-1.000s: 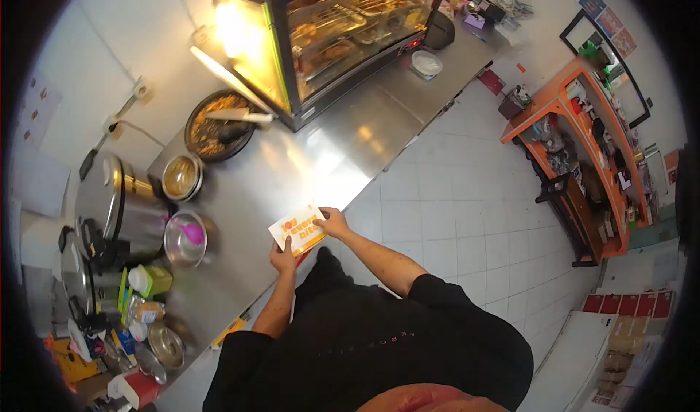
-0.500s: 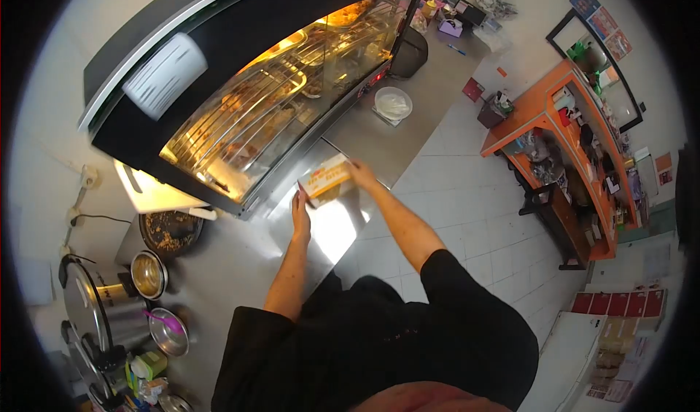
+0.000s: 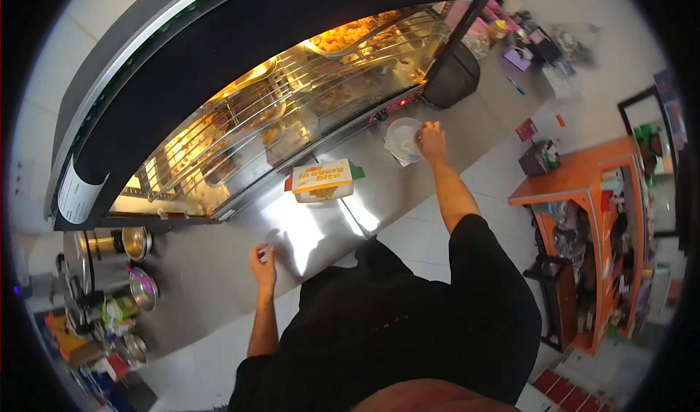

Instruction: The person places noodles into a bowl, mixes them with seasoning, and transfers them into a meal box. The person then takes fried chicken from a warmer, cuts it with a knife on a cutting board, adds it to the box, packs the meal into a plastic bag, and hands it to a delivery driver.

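A printed cardboard food box (image 3: 323,181), white and yellow with red and green ends, rests closed on the steel counter below the heated display case, untouched by either hand. My left hand (image 3: 262,262) hovers over the counter's near part, left of the box. Its fingers are loosely bent and apart, with nothing in them. Farther right, my right hand (image 3: 432,141) is at the right rim of a round, translucent plastic tub (image 3: 402,138), its fingers closed on the edge. Something pale lies inside the tub, too unclear to name.
The lit glass case (image 3: 292,106) holds trays of food behind the counter (image 3: 204,266). Metal bowls (image 3: 143,288) and a large pot stand at the left. A black container (image 3: 452,76) is beyond the tub. An orange shelf unit (image 3: 576,179) stands to the right.
Both hands have let go of the food box, which now stands on the counter. My right hand has moved right to the tub; my left has drawn back leftward. The camera view has shifted.
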A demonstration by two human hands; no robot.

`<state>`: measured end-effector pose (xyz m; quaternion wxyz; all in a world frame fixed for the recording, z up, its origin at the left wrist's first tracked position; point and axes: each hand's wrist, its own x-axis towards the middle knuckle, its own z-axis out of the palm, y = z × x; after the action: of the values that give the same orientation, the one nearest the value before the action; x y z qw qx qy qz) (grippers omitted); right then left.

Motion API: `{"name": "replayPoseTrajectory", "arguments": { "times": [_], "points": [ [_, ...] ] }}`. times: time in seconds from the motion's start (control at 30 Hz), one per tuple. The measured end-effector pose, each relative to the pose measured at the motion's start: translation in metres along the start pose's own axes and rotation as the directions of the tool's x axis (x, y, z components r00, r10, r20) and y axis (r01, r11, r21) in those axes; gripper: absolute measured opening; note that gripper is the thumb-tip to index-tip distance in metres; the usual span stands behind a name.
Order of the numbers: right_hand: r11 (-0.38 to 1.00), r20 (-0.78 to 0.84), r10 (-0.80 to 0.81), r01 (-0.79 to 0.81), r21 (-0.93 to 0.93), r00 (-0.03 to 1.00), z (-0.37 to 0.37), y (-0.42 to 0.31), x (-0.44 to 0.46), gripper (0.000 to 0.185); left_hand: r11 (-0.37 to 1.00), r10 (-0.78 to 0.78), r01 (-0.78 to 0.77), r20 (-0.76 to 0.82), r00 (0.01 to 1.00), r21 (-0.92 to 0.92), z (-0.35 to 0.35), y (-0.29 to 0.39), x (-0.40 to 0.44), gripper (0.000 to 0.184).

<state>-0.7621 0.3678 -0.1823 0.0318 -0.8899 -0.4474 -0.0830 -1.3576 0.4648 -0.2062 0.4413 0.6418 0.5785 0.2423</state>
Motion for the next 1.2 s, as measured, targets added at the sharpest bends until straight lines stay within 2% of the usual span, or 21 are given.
{"name": "replayPoseTrajectory", "arguments": {
  "times": [0.07,0.1,0.17,0.23,0.3,0.4,0.5,0.6,0.63,0.67,0.7,0.73,0.8,0.87,0.9,0.93,0.97,1.0,1.07,1.17,1.2],
  "points": [
    [0.943,-0.004,-0.001,0.002,0.332,1.0,-0.023,-0.004,-0.002,0.01,0.993,-0.018,0.017,-0.006,1.0,-0.12,0.032,0.043,-0.013,0.023],
    [0.877,-0.006,-0.01,0.012,0.481,1.0,-0.04,-0.006,0.0,0.01,0.992,0.063,-0.056,0.057,0.996,-0.11,0.051,0.064,-0.017,0.021],
    [0.653,0.072,-0.073,-0.007,0.757,0.995,-0.085,-0.037,-0.018,0.011,0.987,0.131,-0.116,0.142,0.981,-0.109,0.087,0.146,-0.03,0.026],
    [0.406,0.171,-0.198,-0.078,0.911,0.965,-0.117,-0.078,-0.034,0.011,0.931,0.355,-0.343,0.093,0.93,-0.122,0.116,0.21,-0.033,0.034],
    [0.211,0.265,-0.373,-0.197,0.957,0.889,-0.137,-0.116,-0.049,0.011,0.873,0.46,-0.466,-0.075,0.885,-0.145,0.124,0.257,-0.029,0.029],
    [0.069,0.232,-0.574,-0.235,0.969,0.786,-0.168,-0.162,-0.06,0.009,0.875,0.403,-0.445,-0.224,0.887,-0.191,0.116,0.25,-0.013,0.02],
    [0.095,0.003,-0.449,0.044,0.995,0.894,-0.159,-0.203,-0.069,0.011,0.871,0.413,-0.474,-0.332,0.848,-0.127,0.086,0.221,-0.016,0.016],
    [0.146,-0.05,-0.193,0.079,0.986,0.98,-0.144,-0.253,-0.083,0.015,0.916,0.36,-0.401,-0.437,0.824,-0.002,0.062,0.206,-0.045,0.012],
    [-0.067,0.211,-0.266,-0.236,0.969,0.94,-0.146,-0.27,-0.09,0.018,0.93,0.336,-0.366,-0.468,0.817,0.028,0.055,0.197,-0.053,0.012],
    [-0.233,0.433,-0.388,-0.541,0.808,0.814,-0.149,-0.289,-0.099,0.021,0.896,0.444,-0.393,-0.472,0.762,0.208,0.045,0.188,-0.059,0.012],
    [-0.33,0.579,-0.536,-0.784,0.526,0.614,-0.152,-0.305,-0.107,0.024,0.87,0.489,-0.373,-0.475,0.732,0.322,0.034,0.181,-0.067,0.013],
    [-0.239,0.639,-0.598,-0.869,0.434,0.483,-0.148,-0.319,-0.117,0.035,0.834,0.535,-0.347,-0.469,0.703,0.43,0.022,0.175,-0.074,0.015],
    [-0.262,0.619,-0.696,-0.931,0.254,0.364,-0.146,-0.353,-0.139,0.04,0.757,0.612,-0.319,-0.45,0.65,0.57,-0.002,0.151,-0.081,0.016],
    [-0.283,0.556,-0.786,-0.957,0.061,0.268,-0.137,-0.393,-0.167,0.047,0.762,0.591,-0.311,-0.416,0.691,0.568,-0.025,0.118,-0.088,0.015],
    [-0.234,0.496,-0.843,-0.972,0.009,0.207,-0.131,-0.41,-0.18,0.047,0.761,0.587,-0.315,-0.395,0.707,0.567,-0.037,0.105,-0.09,0.015],
    [-0.185,0.431,-0.89,-0.982,-0.038,0.151,-0.14,-0.427,-0.193,0.049,0.719,0.666,-0.383,-0.417,0.619,0.581,-0.052,0.106,-0.093,0.013],
    [-0.136,0.362,-0.927,-0.987,-0.081,0.098,-0.145,-0.447,-0.204,0.05,0.739,0.647,-0.382,-0.425,0.633,0.555,-0.068,0.094,-0.095,0.012],
    [-0.224,0.282,-0.935,-0.975,-0.005,0.214,-0.144,-0.474,-0.213,0.043,0.757,0.629,-0.384,-0.43,0.648,0.528,-0.086,0.08,-0.098,0.012],
    [-0.268,0.459,-0.79,-0.902,0.339,0.407,-0.117,-0.542,-0.236,0.046,0.759,0.612,-0.359,-0.408,0.677,0.543,-0.124,0.04,-0.094,0.016],
    [-0.265,0.388,-0.787,-0.831,0.488,0.479,-0.123,-0.617,-0.27,0.053,0.896,0.413,-0.188,-0.6,0.686,0.402,-0.181,-0.007,-0.086,0.03],
    [-0.221,0.368,-0.828,-0.849,0.479,0.423,-0.105,-0.645,-0.277,0.058,0.93,0.318,-0.108,-0.621,0.716,0.352,-0.204,-0.007,-0.079,0.033]
  ]
}}
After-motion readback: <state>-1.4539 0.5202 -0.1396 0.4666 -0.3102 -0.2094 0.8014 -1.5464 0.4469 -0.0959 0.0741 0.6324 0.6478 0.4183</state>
